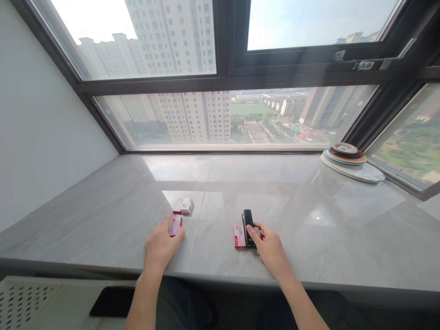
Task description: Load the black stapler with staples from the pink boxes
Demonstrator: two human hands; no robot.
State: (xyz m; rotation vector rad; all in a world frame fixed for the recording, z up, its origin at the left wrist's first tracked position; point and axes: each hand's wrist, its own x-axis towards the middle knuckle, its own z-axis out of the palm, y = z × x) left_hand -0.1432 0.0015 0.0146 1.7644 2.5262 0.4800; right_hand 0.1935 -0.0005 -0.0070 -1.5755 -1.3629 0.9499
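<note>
My left hand rests on the grey stone sill with its fingers closed round a small red and white box. Just beyond it lies a second red and white box, apart from the hand. My right hand lies to the right, its fingers on a black stapler that points away from me. A third red and white box lies flat against the stapler's left side, next to my right thumb.
A stack of round plates sits at the sill's far right corner by the window frame. A white wall bounds the left side. A white perforated panel and a dark flat object lie below the sill's front edge.
</note>
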